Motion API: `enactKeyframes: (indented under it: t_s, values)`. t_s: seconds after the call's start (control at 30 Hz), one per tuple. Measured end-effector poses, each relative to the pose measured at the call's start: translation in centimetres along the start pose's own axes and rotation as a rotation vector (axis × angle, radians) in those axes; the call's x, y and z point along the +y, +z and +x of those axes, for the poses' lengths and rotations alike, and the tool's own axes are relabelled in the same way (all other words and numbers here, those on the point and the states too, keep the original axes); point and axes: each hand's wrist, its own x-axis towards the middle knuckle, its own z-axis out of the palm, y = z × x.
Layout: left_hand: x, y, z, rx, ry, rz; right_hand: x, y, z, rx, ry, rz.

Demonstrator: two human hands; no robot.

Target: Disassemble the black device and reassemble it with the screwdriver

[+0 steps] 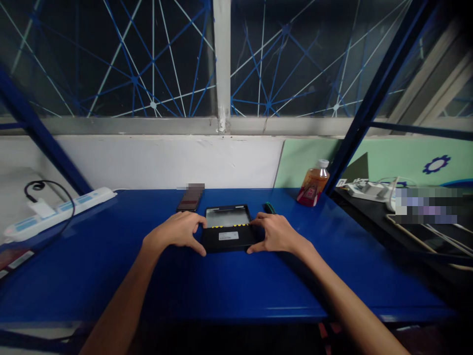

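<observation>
A flat black case (210, 242) lies on the blue table in front of me. Its far half has a greyish panel in a black frame, its near half a white label, and small yellow pieces run along the line between them. My left hand (181, 230) grips the left side, thumb by the near corner and fingers farther up the edge. On the opposite side my right hand (275, 232) holds the case the same way, its fingertips partly hidden. Just beyond the right hand lies a slim green and black tool (270, 207), partly covered; its kind is unclear.
A dark smartphone (191, 198) lies behind my left hand. A bottle of orange-red drink (313, 183) stands at the back right. On the left is a white power strip (62, 212) with a black cable. Blue frame posts (356, 118) rise at both sides of the table (221, 286).
</observation>
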Motion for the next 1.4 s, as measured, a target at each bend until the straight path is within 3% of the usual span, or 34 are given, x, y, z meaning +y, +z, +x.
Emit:
enactKeyframes:
  t_s: [0.17, 0.4, 0.77, 1.4]
  values:
    - [0.4, -0.3, 0.0, 0.107, 0.085, 0.020, 0.2, -0.5, 0.0, 0.019, 0.017, 0.033]
    - [-1.4, -0.4, 0.9, 0.243, 0.132, -0.065, 0.9, -0.9, 0.7, 0.161, 0.086, 0.088]
    - [-2.6, 1.2, 2.4, 0.217, 0.133, -0.137, 2.5, 0.8, 2.4, 0.098, 0.096, 0.091]
    - [-2.8, 2.3, 3.4, 0.136, 0.125, -0.143, 1.2, 1.4, 2.3, 0.079, 0.082, -0.041]
